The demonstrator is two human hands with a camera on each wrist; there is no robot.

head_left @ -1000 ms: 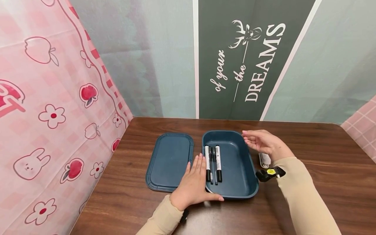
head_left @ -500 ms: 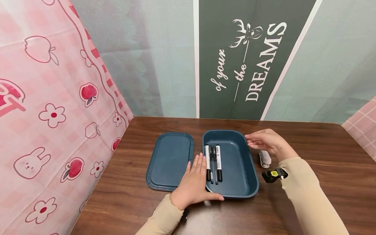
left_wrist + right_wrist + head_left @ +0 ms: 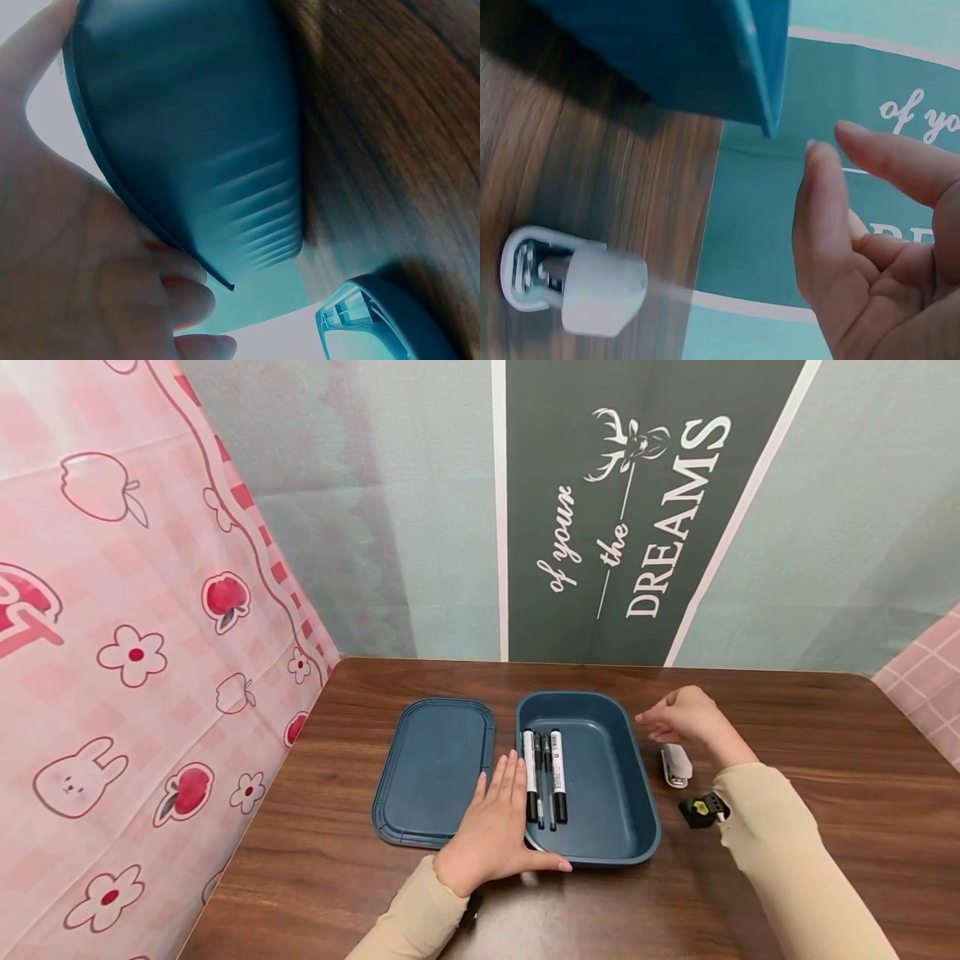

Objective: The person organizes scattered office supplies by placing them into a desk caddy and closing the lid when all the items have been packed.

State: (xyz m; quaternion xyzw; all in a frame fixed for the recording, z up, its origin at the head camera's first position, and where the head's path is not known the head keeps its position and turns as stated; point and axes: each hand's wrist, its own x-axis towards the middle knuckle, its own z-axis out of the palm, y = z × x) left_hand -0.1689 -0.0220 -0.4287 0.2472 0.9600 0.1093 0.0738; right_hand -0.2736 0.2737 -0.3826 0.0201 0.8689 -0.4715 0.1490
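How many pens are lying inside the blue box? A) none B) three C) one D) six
B: the head view shows three pens side by side along the left side of the open blue box, just beside the left hand that rests on its near corner.
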